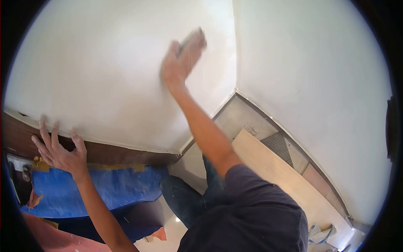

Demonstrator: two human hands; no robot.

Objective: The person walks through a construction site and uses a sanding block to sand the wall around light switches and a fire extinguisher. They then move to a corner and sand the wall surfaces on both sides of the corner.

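Observation:
My right hand [181, 59] is raised flat against the white wall [105, 63], pressing a small grey pad [192, 37] that shows blurred under the fingers. My left hand [58, 149] rests with fingers spread on a dark wooden ledge [113, 153] at the wall's lower edge, holding nothing. Below that ledge hangs a blue plastic sheet [105, 187] fixed with yellowish tape [115, 167]. My dark-sleeved right arm and jeans-clad knee fill the lower middle.
A second white wall [319, 84] meets the first at a corner on the right. A pale wooden board [285, 176] lies along the floor by a ribbed vent [277, 145]. Crumpled rags [321, 233] lie at lower right, red paper [54, 239] at lower left.

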